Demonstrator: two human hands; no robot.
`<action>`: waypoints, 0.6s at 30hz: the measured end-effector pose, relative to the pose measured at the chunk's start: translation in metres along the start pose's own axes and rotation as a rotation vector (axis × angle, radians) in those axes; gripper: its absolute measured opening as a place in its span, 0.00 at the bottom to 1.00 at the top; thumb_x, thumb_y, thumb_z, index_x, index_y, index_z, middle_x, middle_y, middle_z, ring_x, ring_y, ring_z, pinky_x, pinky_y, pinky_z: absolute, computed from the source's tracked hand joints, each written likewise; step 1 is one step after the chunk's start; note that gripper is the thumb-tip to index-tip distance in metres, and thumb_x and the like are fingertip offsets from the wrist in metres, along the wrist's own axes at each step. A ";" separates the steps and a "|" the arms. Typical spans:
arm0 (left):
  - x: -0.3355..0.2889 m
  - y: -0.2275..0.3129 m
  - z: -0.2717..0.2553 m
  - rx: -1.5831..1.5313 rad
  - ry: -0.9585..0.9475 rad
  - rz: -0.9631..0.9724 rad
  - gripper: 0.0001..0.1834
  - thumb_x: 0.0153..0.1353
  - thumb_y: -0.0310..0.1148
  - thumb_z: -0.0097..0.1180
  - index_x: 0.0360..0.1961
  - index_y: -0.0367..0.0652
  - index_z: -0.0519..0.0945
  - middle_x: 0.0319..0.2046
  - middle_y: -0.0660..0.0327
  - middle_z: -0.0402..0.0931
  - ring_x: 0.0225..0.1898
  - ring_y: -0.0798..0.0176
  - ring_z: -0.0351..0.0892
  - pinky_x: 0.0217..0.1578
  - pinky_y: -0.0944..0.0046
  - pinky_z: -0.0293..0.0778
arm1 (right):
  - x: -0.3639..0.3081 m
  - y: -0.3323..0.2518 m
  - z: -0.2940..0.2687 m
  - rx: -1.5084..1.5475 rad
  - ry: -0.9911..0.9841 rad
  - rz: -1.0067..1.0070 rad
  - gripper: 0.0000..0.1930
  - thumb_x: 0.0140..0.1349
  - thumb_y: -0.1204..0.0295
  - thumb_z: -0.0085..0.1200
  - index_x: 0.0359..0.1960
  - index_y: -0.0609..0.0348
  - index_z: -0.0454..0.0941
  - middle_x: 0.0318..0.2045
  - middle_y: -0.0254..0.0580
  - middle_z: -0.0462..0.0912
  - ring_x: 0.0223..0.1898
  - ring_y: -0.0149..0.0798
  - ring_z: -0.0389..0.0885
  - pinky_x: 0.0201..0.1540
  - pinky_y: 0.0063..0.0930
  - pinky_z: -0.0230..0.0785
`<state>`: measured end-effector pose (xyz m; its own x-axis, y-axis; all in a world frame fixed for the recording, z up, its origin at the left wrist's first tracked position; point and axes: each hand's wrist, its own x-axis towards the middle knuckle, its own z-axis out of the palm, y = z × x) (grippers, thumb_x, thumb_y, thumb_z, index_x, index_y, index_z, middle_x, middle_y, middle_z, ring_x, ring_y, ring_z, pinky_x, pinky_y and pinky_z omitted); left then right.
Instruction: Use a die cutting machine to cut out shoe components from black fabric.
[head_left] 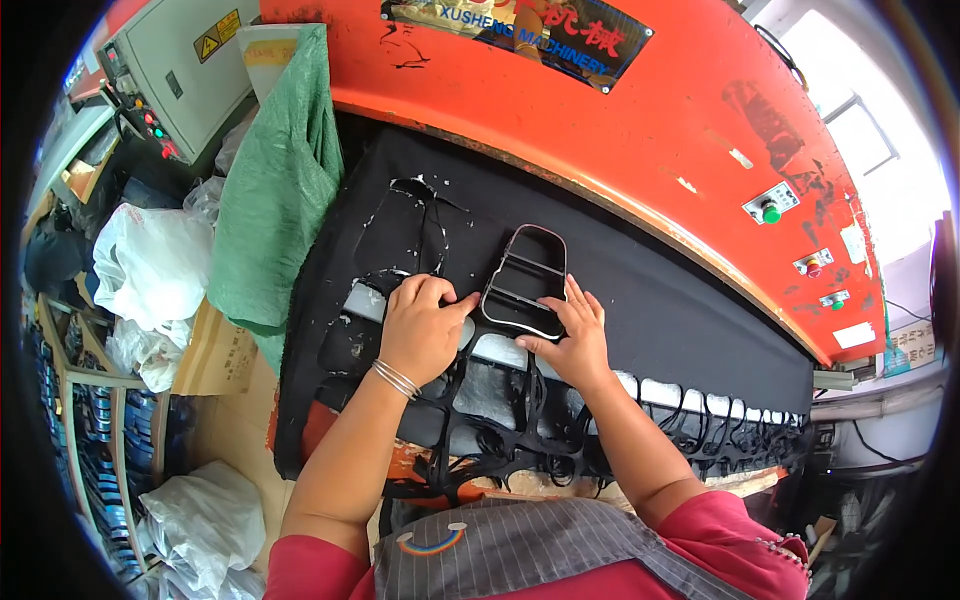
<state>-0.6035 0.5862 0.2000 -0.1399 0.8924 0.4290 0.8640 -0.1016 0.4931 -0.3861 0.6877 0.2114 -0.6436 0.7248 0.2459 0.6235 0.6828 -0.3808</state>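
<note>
A metal cutting die (508, 272), an open frame with rounded corners and two crossbars, lies on a layer of black sheet material (655, 305). My right hand (577, 335) grips its lower right corner, thumb at the near edge and fingers over the right side. My left hand (428, 325), fingers curled in, is just left of the die with its thumb by the frame's left edge; whatever it pinches is hidden. Left of the die, a cut outline (440, 235) with white flecks marks the sheet. Along the near edge runs a tangle of black leftover strips (535, 440).
An orange machine beam (690, 150) spans the far side, with a green button (770, 213) at right. At left hang a green woven sack (270, 200) and white plastic bags (150, 265). A grey control box (185, 75) stands at the far left, a shelf (95, 378) below.
</note>
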 end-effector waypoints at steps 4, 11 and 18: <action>-0.001 0.011 0.004 -0.003 -0.013 -0.017 0.15 0.53 0.29 0.56 0.42 0.54 0.85 0.37 0.65 0.69 0.49 0.56 0.66 0.51 0.55 0.64 | -0.009 0.007 -0.004 -0.033 0.057 -0.047 0.30 0.42 0.49 0.69 0.42 0.57 0.79 0.54 0.63 0.74 0.64 0.51 0.65 0.65 0.48 0.50; 0.013 0.038 0.008 0.064 -0.052 0.029 0.16 0.52 0.28 0.57 0.44 0.52 0.84 0.39 0.64 0.70 0.49 0.54 0.67 0.51 0.54 0.64 | -0.018 0.028 -0.026 -0.063 0.100 -0.095 0.34 0.46 0.44 0.63 0.48 0.57 0.77 0.55 0.63 0.73 0.64 0.53 0.65 0.65 0.51 0.51; 0.066 0.165 0.001 -0.017 0.233 0.005 0.18 0.54 0.30 0.58 0.48 0.44 0.79 0.44 0.55 0.74 0.50 0.49 0.68 0.54 0.54 0.62 | -0.081 0.102 -0.191 0.083 0.474 -0.097 0.41 0.51 0.49 0.64 0.62 0.60 0.66 0.65 0.55 0.61 0.69 0.56 0.55 0.67 0.49 0.49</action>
<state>-0.4694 0.6290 0.3088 -0.2449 0.7666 0.5937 0.8570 -0.1152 0.5022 -0.1857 0.7165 0.3230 -0.4119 0.6331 0.6553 0.5209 0.7537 -0.4007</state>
